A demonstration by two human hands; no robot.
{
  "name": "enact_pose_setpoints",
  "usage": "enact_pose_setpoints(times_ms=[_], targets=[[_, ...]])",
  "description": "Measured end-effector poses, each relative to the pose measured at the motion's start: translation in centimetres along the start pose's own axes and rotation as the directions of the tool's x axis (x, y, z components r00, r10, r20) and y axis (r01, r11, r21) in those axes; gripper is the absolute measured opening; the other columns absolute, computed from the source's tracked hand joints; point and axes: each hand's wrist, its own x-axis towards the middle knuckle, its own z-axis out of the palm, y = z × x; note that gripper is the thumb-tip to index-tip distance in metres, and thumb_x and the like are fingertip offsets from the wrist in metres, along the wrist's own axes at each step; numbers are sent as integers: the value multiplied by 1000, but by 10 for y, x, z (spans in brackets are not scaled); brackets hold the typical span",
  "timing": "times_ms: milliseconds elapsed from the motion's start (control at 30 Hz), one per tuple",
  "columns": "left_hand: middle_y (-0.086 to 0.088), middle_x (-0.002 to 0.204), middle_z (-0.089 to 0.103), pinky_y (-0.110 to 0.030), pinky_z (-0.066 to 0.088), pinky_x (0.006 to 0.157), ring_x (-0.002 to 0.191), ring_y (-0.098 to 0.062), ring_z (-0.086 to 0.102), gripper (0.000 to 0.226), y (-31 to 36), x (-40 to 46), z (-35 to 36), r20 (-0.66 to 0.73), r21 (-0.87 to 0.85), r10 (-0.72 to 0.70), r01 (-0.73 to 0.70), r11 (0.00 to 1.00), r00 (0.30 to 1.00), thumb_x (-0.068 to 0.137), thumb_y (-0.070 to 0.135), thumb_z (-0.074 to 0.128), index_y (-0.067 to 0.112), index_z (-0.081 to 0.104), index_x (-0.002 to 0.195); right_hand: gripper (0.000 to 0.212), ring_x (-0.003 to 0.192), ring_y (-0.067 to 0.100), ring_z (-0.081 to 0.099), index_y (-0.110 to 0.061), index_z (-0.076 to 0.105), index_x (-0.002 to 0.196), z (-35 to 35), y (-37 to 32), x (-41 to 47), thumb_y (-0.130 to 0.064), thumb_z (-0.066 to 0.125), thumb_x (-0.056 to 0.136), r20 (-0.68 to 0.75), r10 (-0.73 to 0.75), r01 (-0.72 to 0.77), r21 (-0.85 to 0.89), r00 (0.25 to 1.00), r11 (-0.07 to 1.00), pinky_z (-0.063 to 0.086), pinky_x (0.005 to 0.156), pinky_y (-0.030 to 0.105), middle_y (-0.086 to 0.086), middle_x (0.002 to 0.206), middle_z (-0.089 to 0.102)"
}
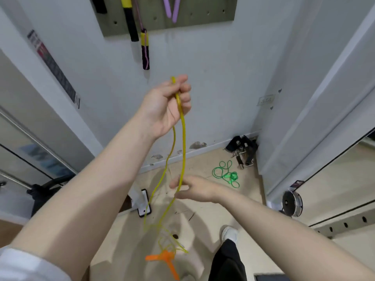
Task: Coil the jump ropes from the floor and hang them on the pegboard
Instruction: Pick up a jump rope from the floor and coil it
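Two strands of yellow rope (183,142) hang near-vertical from left hand (164,104), fingers curled round bend, below pegboard (203,19). Right hand (194,188), fingers loose and spread, touches strand lower down, nearer slack. Orange handles (162,258) dangle below. Green rope (225,175) on floor, right of yellow rope.

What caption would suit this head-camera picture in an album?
Left hand holds up a yellow rope, right hand at its strand; green rope lies on the floor.
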Motion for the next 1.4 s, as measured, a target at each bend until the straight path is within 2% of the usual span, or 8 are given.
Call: enact_pose_setpoints(times_ms=[233, 467, 667, 900, 1033, 1200, 1333, 1400], targets=[[-6, 57, 63, -19, 54, 51, 53, -14, 66, 24, 3, -37, -40, -173, -124, 126, -149, 981, 977, 99, 0, 30, 8, 40, 119, 17, 83, 13, 55, -23, 52, 75, 28, -14, 13, -14, 56, 89, 18, 50, -52, 114, 999, 992, 44, 77, 27, 9, 96, 64], [-23, 72, 66, -31, 57, 66, 65, -32, 69, 32, 13, -70, 0, -21, -277, 7, -13, 961, 1000, 98, -3, 26, -15, 53, 86, 45, 95, 13, 47, -11, 45, 117, 31, -35, 26, -40, 61, 86, -471, 54, -16, 84, 880, 996, 33, 77, 24, -4, 99, 47], [-25, 87, 65, -36, 51, 89, 94, -31, 65, 29, 29, -87, 16, 42, -312, 175, -154, 938, 984, 93, -6, 26, -13, 54, 90, 33, 64, 15, 50, -8, 57, 71, 24, -10, 16, -23, 43, 96, -199, 201, -183, 104, 959, 978, 37, 53, 14, 3, 68, 58], [-10, 135, 52, -36, 15, 116, 116, -10, 48, 63, -55, -56, -26, -256, 567, 39, 117, 816, 966, 96, 52, 11, 15, 31, 143, 56, 42, 17, 59, -9, 49, 67, -19, -36, -27, -46, 22, 100, -137, 367, -107, 813, 920, 572, 49, 40, 18, 5, 42, 59], [-7, 64, 65, -27, 47, 69, 62, -16, 63, 79, -139, -76, -34, -121, 473, -281, 304, 827, 952, 90, 62, -2, 13, 60, 90, 49, 25, 10, 44, -8, 44, 67, -63, -52, -57, -37, 25, 101, -125, 306, 94, 989, 944, 115, 28, 24, 13, -3, 30, 40], [6, 48, 44, -26, 39, 61, 49, -13, 40, 85, -202, -111, -57, 65, 704, -458, 285, 651, 887, 71, 85, 22, 10, 61, 87, 49, 23, 8, 38, -6, 47, 68, -115, -46, -87, -35, 26, 102, -243, 255, 304, 923, 936, -237, 22, 23, 12, -3, 33, 37], [4, 63, 50, -21, 37, 56, 53, -13, 39, 40, -221, -131, -65, -176, 897, -353, 298, 328, 919, 85, 52, 55, 15, 56, 68, 49, 37, 18, 56, 1, 49, 77, -129, -28, -110, -41, 37, 98, -342, 272, 416, 861, 899, -293, 44, 33, 18, 12, 56, 53], [1, 53, 39, -20, 31, 45, 43, -12, 31, 39, -225, -130, -56, -325, 796, -214, 388, 465, 921, 97, 33, 45, 14, 47, 63, 53, 67, 22, 65, -2, 51, 89, -120, -11, -118, -53, 39, 92, -312, 249, 334, 941, 917, -50, 58, 56, 25, 14, 81, 59]])
